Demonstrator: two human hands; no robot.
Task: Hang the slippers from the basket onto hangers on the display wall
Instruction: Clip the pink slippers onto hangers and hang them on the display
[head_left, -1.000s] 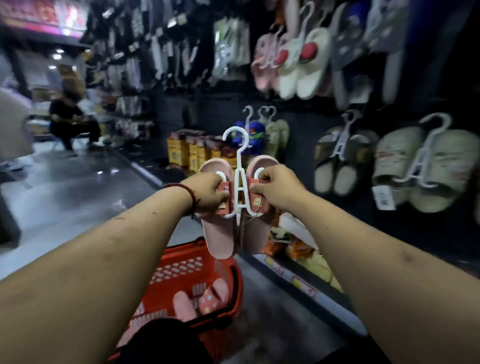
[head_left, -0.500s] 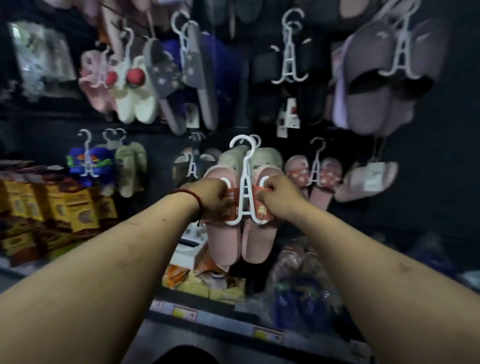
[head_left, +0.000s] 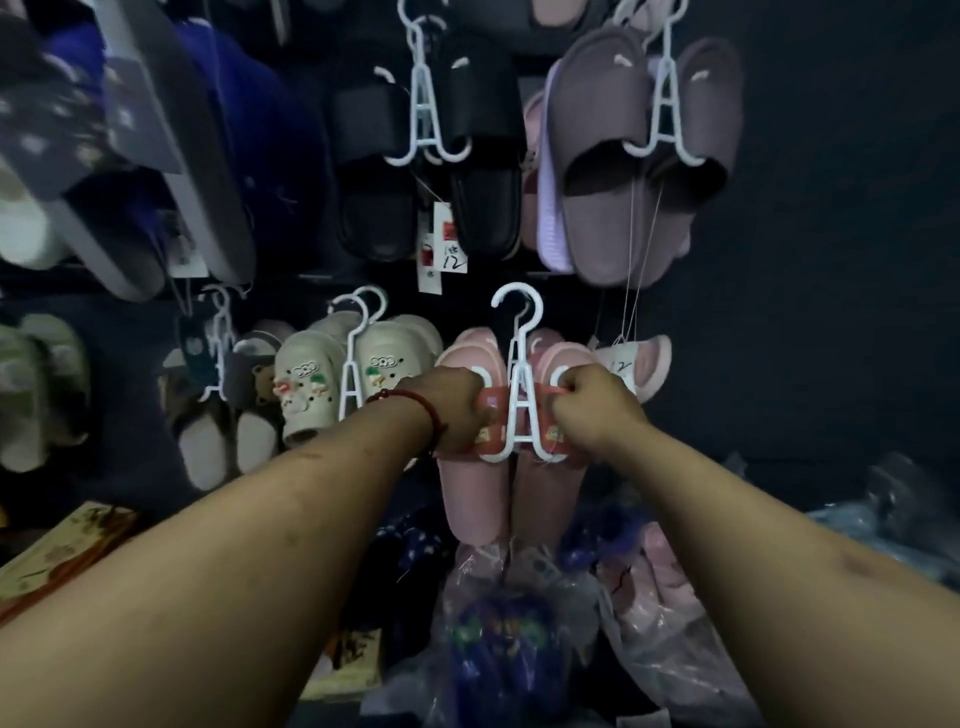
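A pair of pink slippers (head_left: 475, 499) hangs toe-down on a white plastic hanger (head_left: 519, 384). I hold the pair up against the dark display wall (head_left: 831, 260). My left hand (head_left: 452, 410), with a red cord on the wrist, grips the left slipper's strap. My right hand (head_left: 592, 413) grips the right slipper's strap. The hanger's hook (head_left: 517, 306) stands upright in front of another pink pair on the wall; whether it rests on a peg cannot be told. The basket is out of view.
On the wall hang cream clogs with charms (head_left: 322, 384), black slides (head_left: 457, 156), mauve slides (head_left: 639, 156), grey and brown pairs at left, and price tags (head_left: 441, 244). Bagged goods (head_left: 519, 623) and boxes (head_left: 67, 551) lie on the shelf below.
The view has swung from the aisle and red basket to face the wall closely. Both hands have carried the pink pair on its hanger right, up to the lower row of hung slippers.
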